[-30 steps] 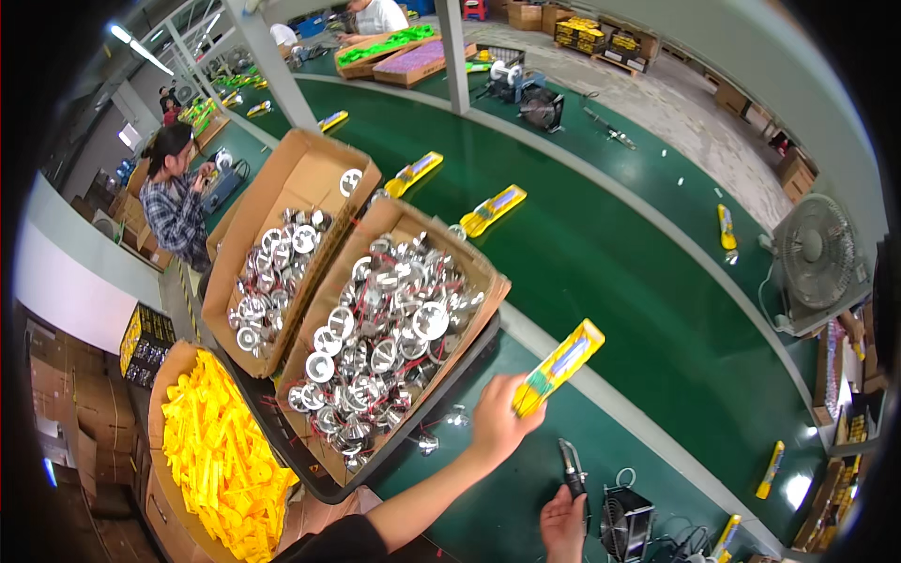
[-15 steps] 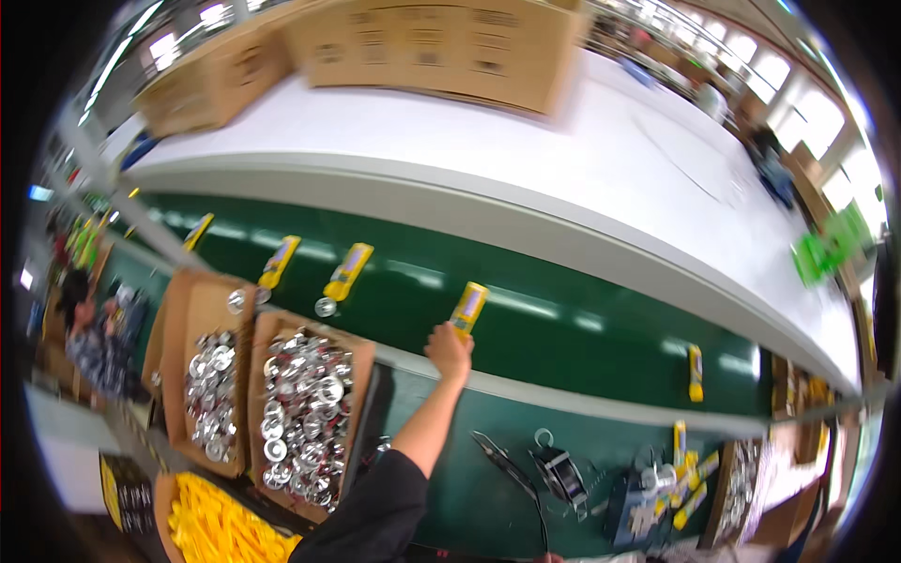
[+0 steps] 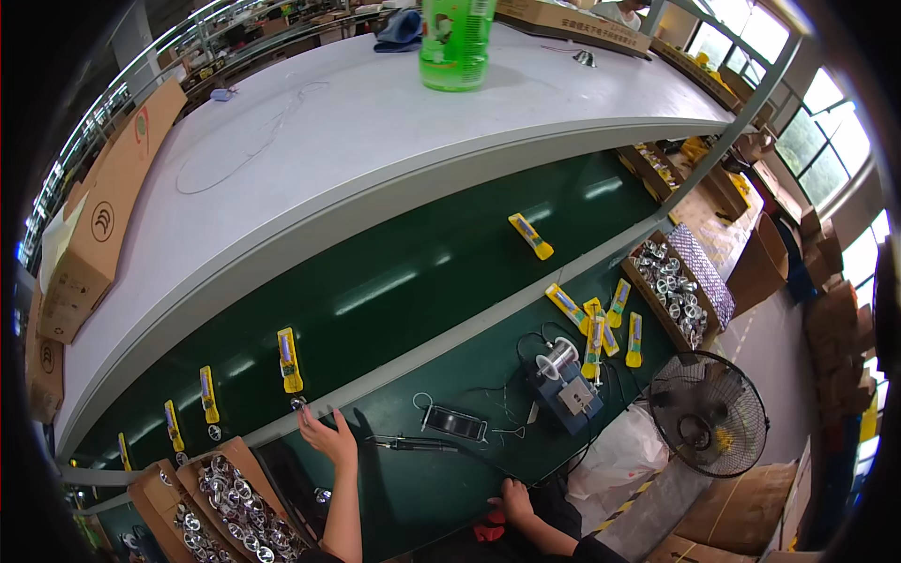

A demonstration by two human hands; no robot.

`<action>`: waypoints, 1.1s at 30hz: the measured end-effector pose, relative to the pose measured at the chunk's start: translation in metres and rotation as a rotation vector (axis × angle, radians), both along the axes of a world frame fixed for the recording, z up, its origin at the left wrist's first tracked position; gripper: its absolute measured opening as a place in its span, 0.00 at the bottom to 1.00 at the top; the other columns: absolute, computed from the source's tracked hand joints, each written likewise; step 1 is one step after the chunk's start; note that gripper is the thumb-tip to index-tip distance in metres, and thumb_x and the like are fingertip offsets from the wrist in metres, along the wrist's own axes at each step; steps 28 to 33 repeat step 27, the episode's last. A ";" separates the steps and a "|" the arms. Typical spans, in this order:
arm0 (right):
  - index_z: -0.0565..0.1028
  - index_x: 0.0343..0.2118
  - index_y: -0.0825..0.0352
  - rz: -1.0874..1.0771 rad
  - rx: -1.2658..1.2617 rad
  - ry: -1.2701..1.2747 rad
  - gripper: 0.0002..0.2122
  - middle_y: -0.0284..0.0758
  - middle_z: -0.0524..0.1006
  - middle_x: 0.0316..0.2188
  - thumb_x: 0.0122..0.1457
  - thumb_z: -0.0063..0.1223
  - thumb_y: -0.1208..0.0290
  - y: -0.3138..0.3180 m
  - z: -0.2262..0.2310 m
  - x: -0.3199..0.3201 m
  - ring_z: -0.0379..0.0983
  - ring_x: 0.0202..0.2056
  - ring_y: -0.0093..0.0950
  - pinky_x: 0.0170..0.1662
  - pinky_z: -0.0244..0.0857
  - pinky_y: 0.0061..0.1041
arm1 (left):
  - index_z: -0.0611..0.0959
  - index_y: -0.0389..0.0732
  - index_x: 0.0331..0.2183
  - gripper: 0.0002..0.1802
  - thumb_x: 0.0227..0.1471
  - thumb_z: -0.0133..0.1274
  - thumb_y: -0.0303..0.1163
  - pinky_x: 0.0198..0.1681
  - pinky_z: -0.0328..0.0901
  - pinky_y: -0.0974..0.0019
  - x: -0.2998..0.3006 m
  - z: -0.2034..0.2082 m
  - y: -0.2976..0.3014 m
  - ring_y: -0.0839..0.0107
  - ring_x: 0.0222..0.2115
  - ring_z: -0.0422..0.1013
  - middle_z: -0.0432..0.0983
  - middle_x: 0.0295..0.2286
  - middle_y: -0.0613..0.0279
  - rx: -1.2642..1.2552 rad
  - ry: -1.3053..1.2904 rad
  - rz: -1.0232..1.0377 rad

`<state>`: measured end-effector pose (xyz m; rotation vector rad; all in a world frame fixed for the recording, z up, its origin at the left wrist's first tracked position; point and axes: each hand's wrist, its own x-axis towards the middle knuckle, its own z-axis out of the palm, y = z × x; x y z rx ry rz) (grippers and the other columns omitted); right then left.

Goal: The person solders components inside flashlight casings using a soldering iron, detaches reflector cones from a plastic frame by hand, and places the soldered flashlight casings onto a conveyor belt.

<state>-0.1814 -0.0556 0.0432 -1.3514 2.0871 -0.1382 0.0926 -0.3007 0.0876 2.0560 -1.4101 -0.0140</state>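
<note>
My left hand reaches over the conveyor's near edge, thumb and fingers apart. Its fingertips are at a small silvery cup, which lies just below a yellow flashlight-shaped part on the green belt; whether they touch it is unclear. At the bench's front edge my right hand is closed, its contents hidden, with a red object beside it. Between the hands lies a soldering iron with its cable, near a black stand.
Cartons of silvery cups stand at lower left. On the right are a blue soldering unit with a wire spool, a pile of yellow parts and a fan. A green bottle stands on the white shelf.
The view has swung right. My left hand has left the yellow part's body and is by its lower end, where a silvery cup now lies. My right hand has come into clear view.
</note>
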 end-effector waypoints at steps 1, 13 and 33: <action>0.64 0.31 0.71 -0.020 -0.005 -0.008 0.23 0.46 0.68 0.32 0.37 0.61 0.61 -0.001 0.002 0.004 0.65 0.36 0.44 0.39 0.62 0.37 | 0.59 0.34 0.48 0.31 0.45 0.49 0.37 0.51 0.46 0.52 -0.015 0.008 0.014 0.50 0.50 0.49 0.52 0.49 0.45 -0.030 0.040 -0.028; 0.68 0.31 0.69 0.105 -0.219 -0.426 0.14 0.43 0.70 0.29 0.46 0.54 0.64 0.010 -0.016 -0.027 0.68 0.34 0.38 0.36 0.63 0.32 | 0.58 0.26 0.45 0.31 0.41 0.48 0.31 0.51 0.45 0.49 -0.213 0.058 0.159 0.47 0.48 0.50 0.51 0.47 0.40 -0.198 0.322 -0.673; 0.70 0.21 0.71 -2.348 -0.214 -0.095 0.06 0.35 0.70 0.12 0.50 0.41 0.77 0.478 -0.069 0.035 0.67 0.14 0.23 0.18 0.64 0.23 | 0.61 0.30 0.43 0.33 0.32 0.52 0.29 0.49 0.48 0.53 -0.371 0.071 0.198 0.51 0.45 0.53 0.54 0.44 0.42 -0.131 0.340 -1.792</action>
